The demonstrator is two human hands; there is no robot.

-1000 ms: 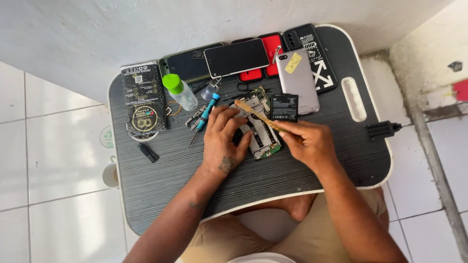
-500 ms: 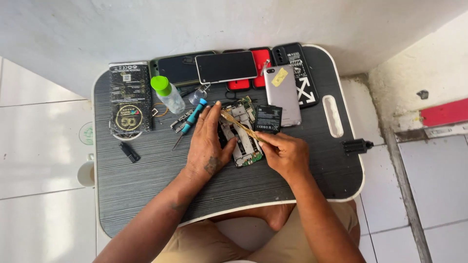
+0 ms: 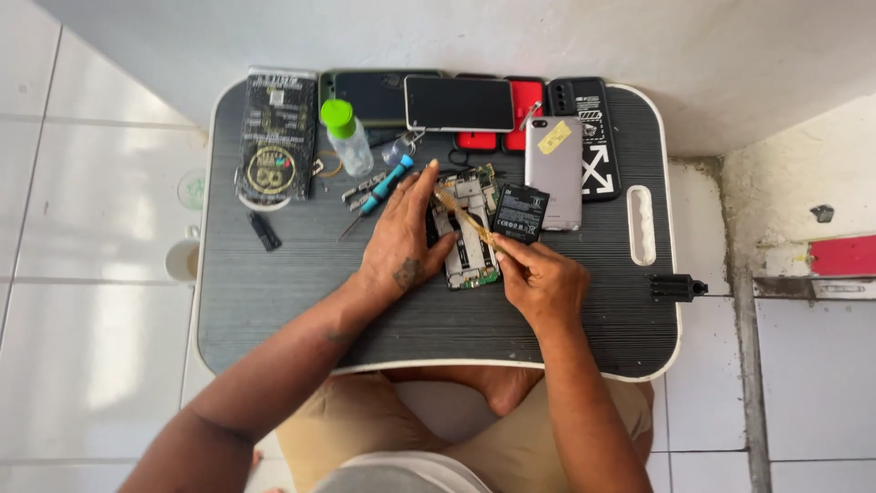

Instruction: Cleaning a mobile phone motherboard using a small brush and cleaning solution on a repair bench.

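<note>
An opened phone point(image 3: 470, 239) with its circuit board showing lies in the middle of a dark striped lap table point(image 3: 274, 292). My left hand point(image 3: 401, 242) rests flat on the phone's left edge and holds it down. My right hand point(image 3: 540, 278) grips a thin yellowish stick tool point(image 3: 461, 215) whose tip points up-left over the board. A black battery point(image 3: 520, 213) lies just right of the phone, close to my right thumb.
Along the table's far edge lie several phones and back covers, a silver phone point(image 3: 554, 172), a clear bottle with a green cap point(image 3: 347, 137), a blue screwdriver point(image 3: 381, 187) and a dark packaged item point(image 3: 274, 135). A white cup point(image 3: 182, 260) stands on the tiled floor at left.
The view has shifted, so the table sits further left in the picture. The stick tool's tip has moved a little over the board. Both hands keep their places on the phone.
</note>
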